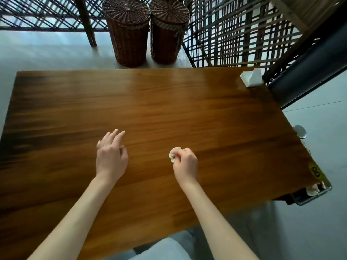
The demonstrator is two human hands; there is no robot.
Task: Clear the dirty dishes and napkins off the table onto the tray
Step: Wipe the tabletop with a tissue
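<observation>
My right hand (185, 163) hovers over the near middle of the wooden table (169, 102) with its fingers curled round a crumpled white napkin (173, 153), which sticks out to the left of the fist. My left hand (110, 153) is over the table to the left, palm down, fingers spread and relaxed, holding nothing. Past the table's right corner, a dark tray (311, 197) sits lower down and holds some crumpled napkins (314, 189). No dishes show on the tabletop.
A white napkin holder (251, 79) stands at the table's far right corner. Two brown wicker baskets (129, 32) stand on the floor beyond the far edge, in front of a lattice screen. A small white round object (300, 131) lies off the right edge.
</observation>
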